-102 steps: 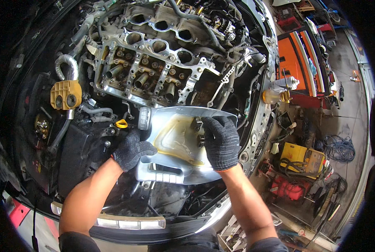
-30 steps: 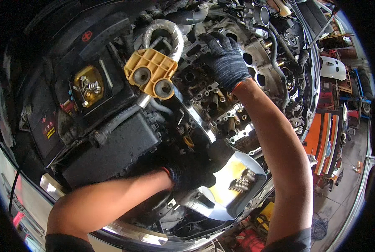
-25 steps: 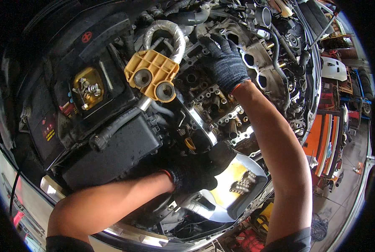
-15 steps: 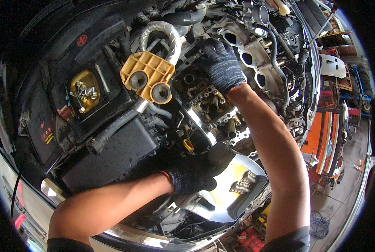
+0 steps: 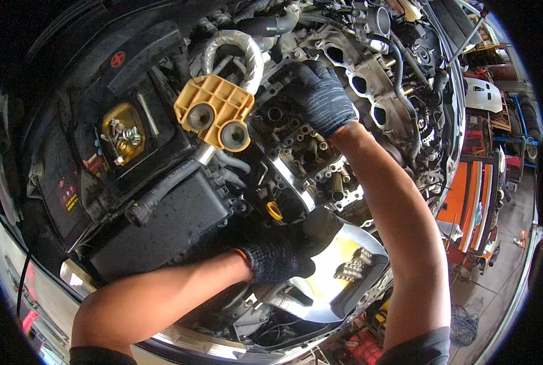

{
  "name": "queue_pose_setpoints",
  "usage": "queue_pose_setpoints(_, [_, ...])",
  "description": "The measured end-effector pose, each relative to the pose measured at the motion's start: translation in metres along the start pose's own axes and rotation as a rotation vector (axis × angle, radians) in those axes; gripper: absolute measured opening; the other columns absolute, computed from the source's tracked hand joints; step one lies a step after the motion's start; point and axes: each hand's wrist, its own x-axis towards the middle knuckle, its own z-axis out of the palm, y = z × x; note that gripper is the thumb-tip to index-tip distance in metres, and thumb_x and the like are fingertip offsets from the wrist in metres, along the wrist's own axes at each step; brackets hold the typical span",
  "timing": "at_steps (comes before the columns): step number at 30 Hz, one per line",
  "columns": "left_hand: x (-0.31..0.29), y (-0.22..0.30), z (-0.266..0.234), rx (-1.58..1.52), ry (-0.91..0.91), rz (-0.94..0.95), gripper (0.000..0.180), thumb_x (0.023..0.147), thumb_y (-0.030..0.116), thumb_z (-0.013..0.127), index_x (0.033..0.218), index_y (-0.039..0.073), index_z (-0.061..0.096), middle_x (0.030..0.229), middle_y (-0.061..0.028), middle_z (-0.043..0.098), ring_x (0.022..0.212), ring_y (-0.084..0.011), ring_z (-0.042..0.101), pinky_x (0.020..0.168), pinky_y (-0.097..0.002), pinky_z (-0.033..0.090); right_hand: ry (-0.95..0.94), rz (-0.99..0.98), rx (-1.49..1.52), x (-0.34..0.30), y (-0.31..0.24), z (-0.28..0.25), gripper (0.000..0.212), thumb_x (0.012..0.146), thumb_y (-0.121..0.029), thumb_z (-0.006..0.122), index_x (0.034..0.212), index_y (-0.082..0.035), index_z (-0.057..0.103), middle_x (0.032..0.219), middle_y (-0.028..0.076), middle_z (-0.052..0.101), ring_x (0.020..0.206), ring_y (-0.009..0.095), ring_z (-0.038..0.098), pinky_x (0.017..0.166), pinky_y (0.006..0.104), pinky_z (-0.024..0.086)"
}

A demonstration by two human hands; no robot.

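Dark knit gloves with orange cuffs cover both hands. My right hand [image 5: 321,97] is over the far end of an opened engine cylinder head [image 5: 290,173], its fingers curled down and closed; what they grip, if anything, is hidden. Lower down, my left hand [image 5: 277,260] rests beside a white plastic tray [image 5: 327,307] with yellowish oil stains. Its thumb lies at the tray's edge, while the other fingers are lost in shadow. Several small metal engine parts [image 5: 353,266] sit together in that tray. A black rounded part [image 5: 321,225] stands between the left hand and the cylinder head.
A tan plastic bracket [image 5: 215,112] and a foil-wrapped hose [image 5: 250,55] stand left of the cylinder head. Several bolts [image 5: 124,137] lie in an amber recess farther left. A black box [image 5: 162,222] is above the left forearm. Intake ports [image 5: 359,84] adjoin the right hand.
Little differs: the view has shifted very slightly. Both hands stay in nearly the same places.
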Motion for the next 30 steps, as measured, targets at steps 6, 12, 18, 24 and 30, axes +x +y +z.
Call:
queue_pose_setpoints(6, [0.000, 0.000, 0.001, 0.001, 0.014, -0.020, 0.050, 0.088, 0.035, 0.071, 0.130, 0.007, 0.067, 0.125, -0.0249, 0.069, 0.119, -0.0414, 0.064, 0.106, -0.0487, 0.049, 0.004, -0.088, -0.038, 0.000, 0.003, 0.000, 0.037, 0.092, -0.018, 0.074, 0.128, -0.009, 0.072, 0.132, 0.018, 0.063, 0.118, 0.042, 0.059, 0.102, 0.0475, 0.052])
queue_pose_setpoints(12, [0.000, -0.004, 0.003, -0.048, 0.021, -0.054, 0.046, 0.086, 0.032, 0.076, 0.120, 0.002, 0.070, 0.109, -0.0249, 0.073, 0.103, -0.0413, 0.070, 0.096, -0.0493, 0.053, 0.032, 0.058, 0.037, 0.005, -0.004, -0.004, 0.040, 0.088, -0.016, 0.078, 0.127, -0.008, 0.072, 0.134, 0.017, 0.063, 0.121, 0.041, 0.058, 0.105, 0.0476, 0.050])
queue_pose_setpoints(18, [-0.002, -0.020, 0.020, -0.138, 0.199, -0.023, 0.050, 0.083, 0.028, 0.083, 0.116, -0.007, 0.069, 0.108, -0.0287, 0.073, 0.103, -0.0388, 0.071, 0.092, -0.0459, 0.056, 0.395, 0.128, 0.009, -0.057, -0.011, -0.108, 0.032, 0.082, -0.001, 0.081, 0.114, -0.007, 0.076, 0.129, 0.020, 0.066, 0.113, 0.040, 0.066, 0.096, 0.0447, 0.054])
queue_pose_setpoints(24, [-0.003, -0.028, 0.022, 0.035, 0.262, 0.004, 0.057, 0.082, 0.028, 0.085, 0.121, -0.008, 0.065, 0.109, -0.0264, 0.072, 0.103, -0.0383, 0.070, 0.093, -0.0463, 0.054, 0.469, 0.671, 0.053, -0.232, -0.072, -0.191, 0.029, 0.088, 0.008, 0.074, 0.115, -0.001, 0.074, 0.110, 0.012, 0.074, 0.105, 0.027, 0.070, 0.095, 0.0388, 0.055])
queue_pose_setpoints(30, [-0.007, -0.024, 0.020, -0.343, 0.300, -0.025, 0.060, 0.078, 0.023, 0.086, 0.126, -0.005, 0.064, 0.115, -0.0219, 0.069, 0.108, -0.0368, 0.066, 0.097, -0.0461, 0.053, 0.139, 1.059, 0.383, -0.326, -0.163, -0.212, 0.024, 0.084, 0.004, 0.078, 0.107, -0.002, 0.077, 0.104, 0.014, 0.074, 0.091, 0.029, 0.074, 0.079, 0.0384, 0.059])
